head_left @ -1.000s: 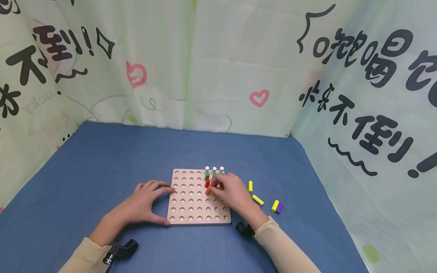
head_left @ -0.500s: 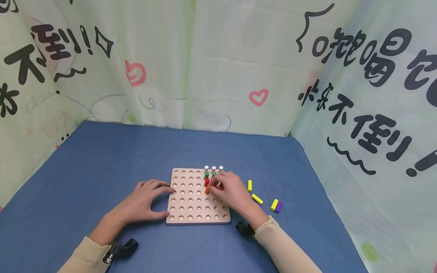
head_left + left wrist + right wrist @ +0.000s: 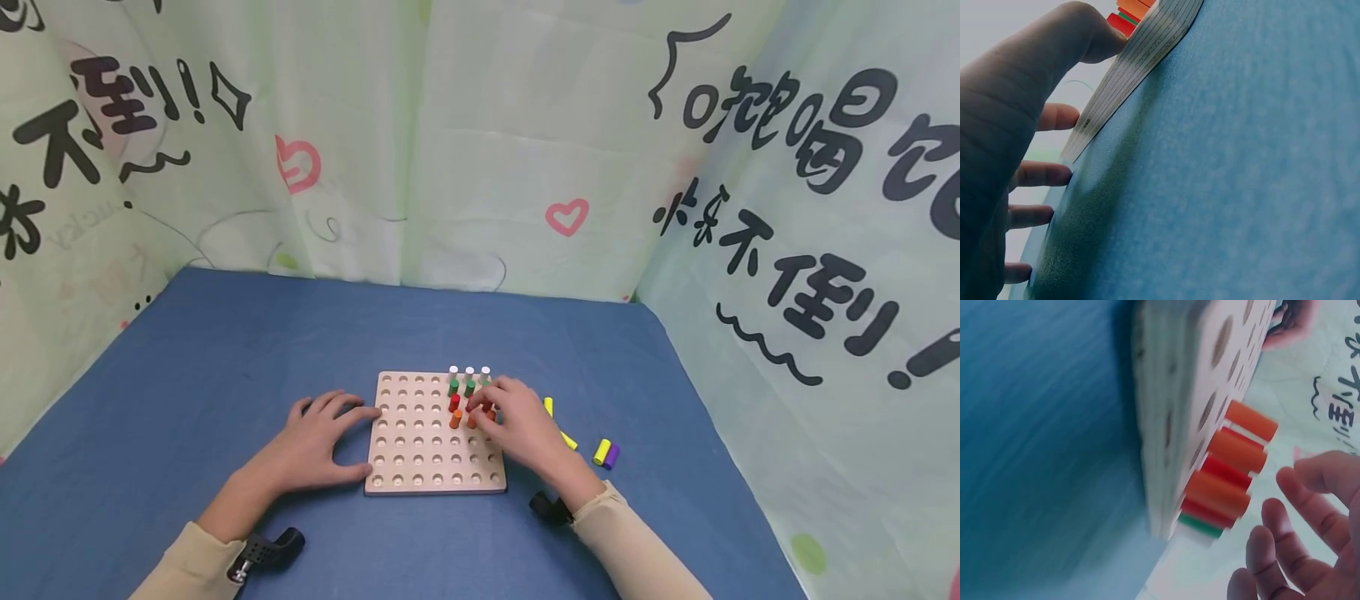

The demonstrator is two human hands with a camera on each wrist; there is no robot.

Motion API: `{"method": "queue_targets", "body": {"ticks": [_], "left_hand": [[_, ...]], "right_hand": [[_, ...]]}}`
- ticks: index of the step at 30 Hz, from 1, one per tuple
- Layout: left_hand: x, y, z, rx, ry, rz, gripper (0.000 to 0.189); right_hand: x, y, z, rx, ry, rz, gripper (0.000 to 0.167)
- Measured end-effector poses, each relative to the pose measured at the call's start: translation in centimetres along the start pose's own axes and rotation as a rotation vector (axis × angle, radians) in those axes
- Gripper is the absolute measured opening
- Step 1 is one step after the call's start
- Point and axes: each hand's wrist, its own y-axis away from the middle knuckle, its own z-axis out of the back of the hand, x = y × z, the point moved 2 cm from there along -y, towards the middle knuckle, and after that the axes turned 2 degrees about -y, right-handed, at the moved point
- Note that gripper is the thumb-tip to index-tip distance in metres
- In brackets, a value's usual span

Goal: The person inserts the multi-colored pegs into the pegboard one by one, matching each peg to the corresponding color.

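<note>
Pegboard (image 3: pixel 408 450), pale wood, rows of round holes, flat on blue cloth (image 3: pixel 450 550) in front of the person. Pegs stand at its far right part, three to a row. White pegs (image 3: pixel 469 374) along the far edge; green pegs (image 3: pixel 470 388) next, the rightmost partly behind fingers; then red pegs (image 3: pixel 454 403); orange pegs (image 3: pixel 456 419) nearest the board's middle. Right wrist view shows all three orange ones upright from the board face.

Right hand (image 3: pixel 517 425): above the right side of the pegboard, fingertips close by the red and orange rows in head view. Right wrist view: fingers loosely bent, thumb and forefinger apart, a gap between them and the pegs; nothing in the grasp.

Left hand (image 3: pixel 318 437): at the left edge of the pegboard, thumb and forefinger spread wide and touching that edge. Other fingers extended, farther left; not wrapped round the board.

Right of the pegboard, loose on the cloth: a yellow peg and a purple peg (image 3: pixel 612 456) lying side by side; two more yellow pegs (image 3: pixel 569 440) nearer the board, each partly hidden by the right hand or wrist.

Beyond the pegboard: pale curtain (image 3: pixel 480 167), black lettering, pink hearts.
</note>
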Motion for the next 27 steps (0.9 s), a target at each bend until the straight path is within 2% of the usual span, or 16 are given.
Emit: {"method": "queue_targets", "body": {"ticks": [9,17,21,27], "left_hand": [[0.0,0.2,0.3,-0.003,-0.014,-0.001,0.073],[-0.2,0.1,0.0,0.007,-0.001,-0.009,0.073],[-0.2,0.0,0.1,-0.007,-0.006,-0.012,0.073],[0.0,0.1,0.2,0.015,-0.009,0.001,0.073]], "right_hand": [[-2.8,1.4,1.9,-0.040,0.041,-0.180,0.008],[-6.5,3.4,4.2,-0.017,0.098,-0.257,0.011],[-7.9,4.9,5.5,0.027,0.111,-0.288,0.014],[-9.9,7.2,6.5,0.123,0.130,-0.322,0.020]]}}
